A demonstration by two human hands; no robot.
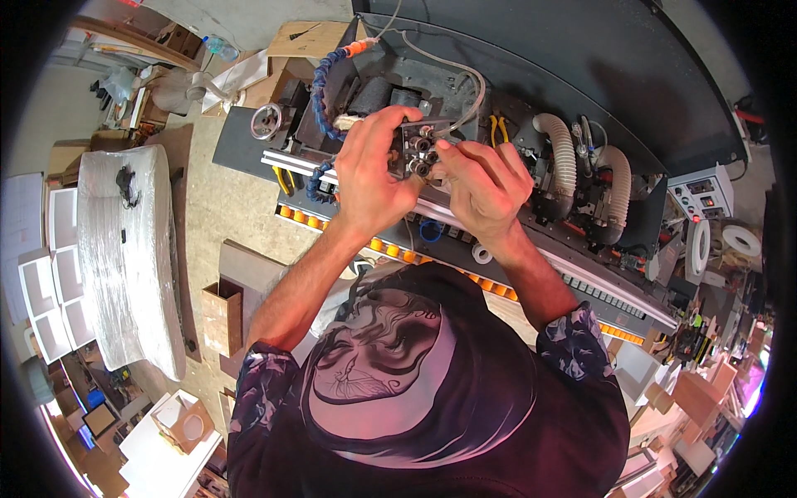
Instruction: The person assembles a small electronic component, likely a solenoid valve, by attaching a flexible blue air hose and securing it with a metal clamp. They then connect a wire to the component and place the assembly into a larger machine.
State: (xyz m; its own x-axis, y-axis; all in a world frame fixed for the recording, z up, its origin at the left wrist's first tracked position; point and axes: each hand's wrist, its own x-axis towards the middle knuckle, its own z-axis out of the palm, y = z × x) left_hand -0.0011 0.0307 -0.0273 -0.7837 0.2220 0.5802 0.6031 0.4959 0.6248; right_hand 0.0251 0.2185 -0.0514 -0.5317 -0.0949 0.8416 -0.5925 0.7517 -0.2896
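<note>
A small metal block (pixel 420 148) with several round, dark-centred fittings on its face sits between my hands, over the machine. My left hand (pixel 365 178) is closed around its left side, the fingers reaching over the far edge and the thumb along the near edge. On the other side, my right hand (pixel 488 184) has its fingers curled, thumb and forefinger pinched together against the block's right edge. What those fingertips grip is hidden. Behind the block runs a grey flexible hose (pixel 475 104). To its left, a blue segmented coolant hose (pixel 320 83) bends down.
Yellow-handled pliers (pixel 499 129) lie on the machine just past my right hand. Ribbed hoses (pixel 613 195) stand farther right, near a control box (pixel 702 196). Orange rollers (pixel 376 245) line the machine's near edge. A handwheel (pixel 266 122) is at left; a dark cover (pixel 581 50) rises behind.
</note>
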